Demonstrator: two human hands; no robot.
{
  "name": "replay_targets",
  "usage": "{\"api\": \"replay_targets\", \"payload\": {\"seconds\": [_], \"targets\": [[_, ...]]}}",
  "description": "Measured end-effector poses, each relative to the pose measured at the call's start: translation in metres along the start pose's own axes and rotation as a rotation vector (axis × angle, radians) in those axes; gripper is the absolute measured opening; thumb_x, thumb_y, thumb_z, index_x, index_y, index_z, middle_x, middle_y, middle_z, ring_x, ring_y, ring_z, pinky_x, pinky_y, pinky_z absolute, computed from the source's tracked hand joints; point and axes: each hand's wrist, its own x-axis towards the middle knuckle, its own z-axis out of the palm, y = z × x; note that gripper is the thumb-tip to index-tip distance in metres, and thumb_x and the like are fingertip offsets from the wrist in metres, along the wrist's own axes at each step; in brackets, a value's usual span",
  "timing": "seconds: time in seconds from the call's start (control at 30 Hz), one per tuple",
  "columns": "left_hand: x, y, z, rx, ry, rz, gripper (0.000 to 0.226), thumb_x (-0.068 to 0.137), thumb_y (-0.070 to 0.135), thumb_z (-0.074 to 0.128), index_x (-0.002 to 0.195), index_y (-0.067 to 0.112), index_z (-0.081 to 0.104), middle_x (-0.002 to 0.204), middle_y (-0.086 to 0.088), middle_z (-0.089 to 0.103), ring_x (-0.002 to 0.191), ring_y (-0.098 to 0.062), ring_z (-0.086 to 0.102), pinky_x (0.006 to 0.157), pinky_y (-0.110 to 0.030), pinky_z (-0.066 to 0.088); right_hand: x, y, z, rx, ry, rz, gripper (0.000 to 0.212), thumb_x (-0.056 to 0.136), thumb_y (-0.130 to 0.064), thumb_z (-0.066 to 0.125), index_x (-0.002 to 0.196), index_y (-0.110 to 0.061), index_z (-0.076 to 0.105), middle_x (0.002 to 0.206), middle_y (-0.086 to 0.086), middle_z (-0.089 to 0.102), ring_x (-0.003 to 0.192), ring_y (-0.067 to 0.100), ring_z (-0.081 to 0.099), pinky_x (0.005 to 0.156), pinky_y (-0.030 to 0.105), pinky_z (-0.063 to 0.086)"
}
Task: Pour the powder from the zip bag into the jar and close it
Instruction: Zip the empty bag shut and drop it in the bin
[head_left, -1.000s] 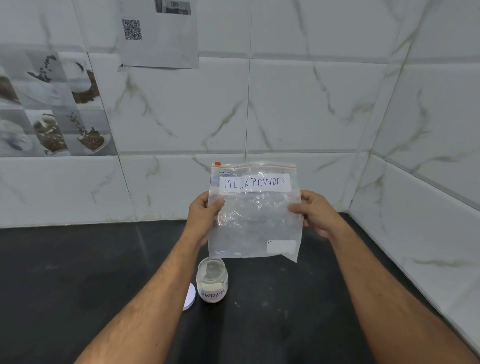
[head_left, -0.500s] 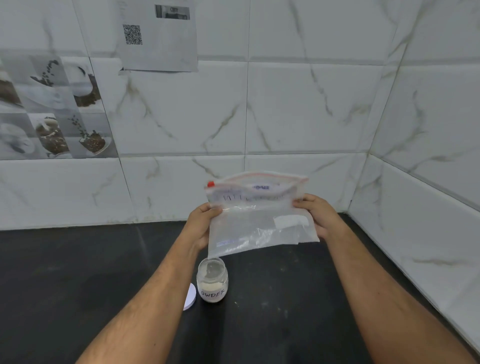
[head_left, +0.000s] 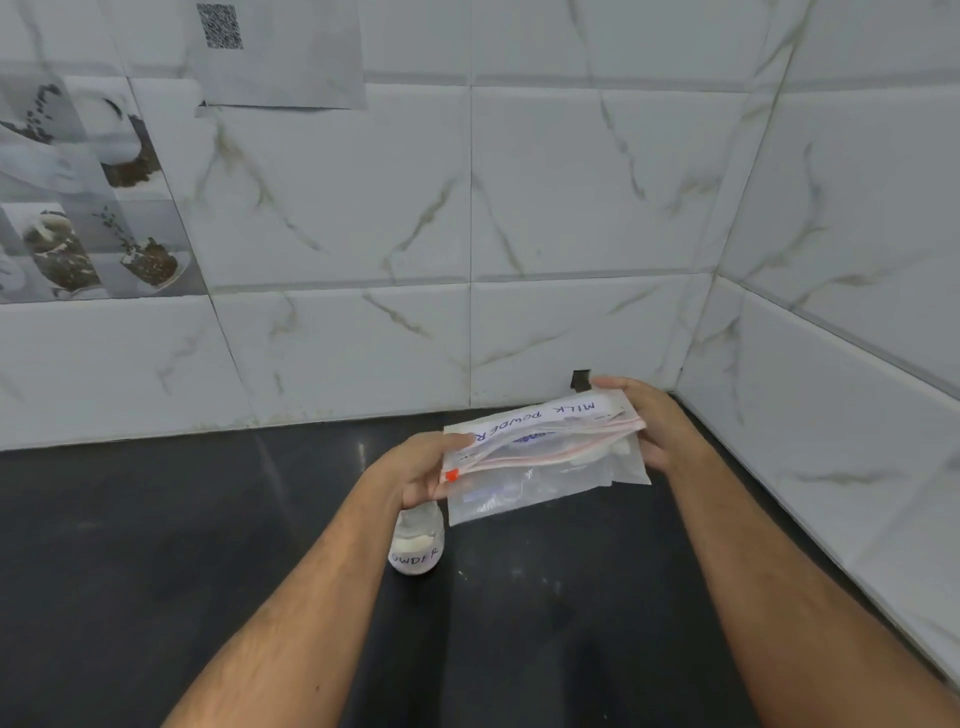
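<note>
Left hand (head_left: 422, 470) pinched on the near-left corner of the zip bag (head_left: 540, 457), by its red slider; right hand (head_left: 657, 428) clamped on the far-right end; bag held nearly flat, mouth gaping, just above and right of the jar (head_left: 416, 543); jar's rim hidden behind the left wrist, label cut to "OWDER"; stood on the black counter (head_left: 156, 545), near the marble-tiled corner walls (head_left: 571, 208).
</note>
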Motion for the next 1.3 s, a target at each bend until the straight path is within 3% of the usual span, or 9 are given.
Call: {"api": "replay_targets", "payload": {"seconds": [0.07, 0.2, 0.4, 0.6, 0.73, 0.9, 1.03, 1.17, 1.3], "targets": [[0.002, -0.002, 0.01, 0.028, 0.004, 0.091, 0.037, 0.094, 0.003, 0.059, 0.131, 0.0, 0.057, 0.105, -0.016, 0.075, 0.081, -0.025, 0.074, 0.067, -0.038, 0.063, -0.005, 0.002, -0.015, 0.042, -0.017, 0.068, 0.042, 0.1, -0.026, 0.051, 0.134, -0.003, 0.057, 0.118, 0.027, 0.067, 0.101, 0.04, 0.068, 0.085, 0.048, 0.055], [0.005, -0.006, 0.028, 0.08, -0.106, 0.123, 0.039, 0.091, -0.002, 0.059, 0.13, 0.003, 0.056, 0.117, -0.02, 0.071, 0.089, -0.03, 0.072, 0.071, -0.04, 0.061, -0.017, 0.01, -0.05, -0.161, -0.17, 0.247, 0.067, 0.09, -0.067, 0.05, 0.126, -0.012, 0.06, 0.122, 0.022, 0.07, 0.113, 0.041, 0.067, 0.095, 0.054, 0.051], [0.004, -0.015, 0.064, -0.05, -0.171, 0.012, 0.039, 0.1, 0.03, 0.057, 0.124, 0.001, 0.064, 0.11, -0.021, 0.072, 0.089, -0.032, 0.073, 0.077, -0.043, 0.061, -0.049, 0.015, -0.084, -0.593, -0.391, 0.311, 0.067, 0.059, -0.046, 0.094, 0.112, -0.011, 0.071, 0.117, 0.02, 0.071, 0.089, 0.025, 0.071, 0.075, 0.039, 0.054], [0.011, -0.046, 0.091, -0.465, -0.223, -0.08, 0.108, 0.077, 0.09, 0.014, 0.113, 0.008, 0.074, 0.113, -0.018, 0.072, 0.095, -0.034, 0.072, 0.076, -0.044, 0.06, -0.08, 0.021, -0.119, -0.231, -0.372, 0.18, 0.067, 0.056, -0.027, 0.097, 0.109, 0.0, 0.067, 0.107, 0.019, 0.075, 0.087, 0.027, 0.076, 0.072, 0.039, 0.063], [0.014, -0.086, 0.13, -0.43, -0.171, -0.093, 0.114, 0.07, 0.095, 0.009, 0.129, 0.013, 0.06, 0.126, -0.017, 0.068, 0.116, -0.033, 0.064, 0.089, -0.046, 0.054, -0.103, 0.033, -0.141, -0.063, -0.278, 0.114, 0.09, 0.058, -0.025, 0.097, 0.131, 0.008, 0.054, 0.121, 0.023, 0.069, 0.096, 0.03, 0.074, 0.088, 0.045, 0.059], [-0.006, -0.137, 0.209, -0.382, -0.249, -0.029, 0.115, 0.062, 0.097, 0.025, 0.135, 0.013, 0.056, 0.134, -0.018, 0.063, 0.126, -0.036, 0.059, 0.112, -0.055, 0.039, -0.152, 0.057, -0.173, 0.019, -0.053, 0.125, 0.085, 0.052, -0.022, 0.098, 0.123, -0.002, 0.056, 0.115, 0.022, 0.071, 0.087, 0.03, 0.075, 0.071, 0.043, 0.064], [-0.03, -0.172, 0.262, -0.155, -0.298, 0.141, 0.088, 0.074, 0.084, 0.047, 0.142, 0.028, 0.051, 0.138, -0.007, 0.063, 0.125, -0.029, 0.061, 0.107, -0.056, 0.044, -0.214, 0.076, -0.212, -0.174, 0.206, 0.096, 0.025, 0.084, -0.008, 0.078, 0.101, -0.008, 0.06, 0.106, 0.014, 0.077, 0.091, 0.031, 0.076, 0.076, 0.046, 0.062], [-0.062, -0.22, 0.312, -0.045, -0.294, 0.234, 0.044, 0.091, 0.027, 0.069, 0.132, 0.018, 0.057, 0.127, -0.009, 0.069, 0.116, -0.028, 0.067, 0.097, -0.06, 0.052, -0.278, 0.096, -0.257, -0.329, 0.287, 0.093, 0.024, 0.084, -0.007, 0.077, 0.099, -0.009, 0.058, 0.106, 0.013, 0.077, 0.086, 0.026, 0.077, 0.074, 0.043, 0.062], [-0.094, -0.272, 0.353, 0.055, -0.239, 0.192, 0.041, 0.09, 0.001, 0.065, 0.127, 0.015, 0.059, 0.119, -0.009, 0.072, 0.109, -0.027, 0.071, 0.093, -0.058, 0.055, -0.338, 0.117, -0.299, -0.346, 0.238, 0.182, 0.043, 0.072, -0.028, 0.085, 0.104, -0.012, 0.06, 0.104, 0.012, 0.077, 0.09, 0.03, 0.075, 0.08, 0.048, 0.06]]}}
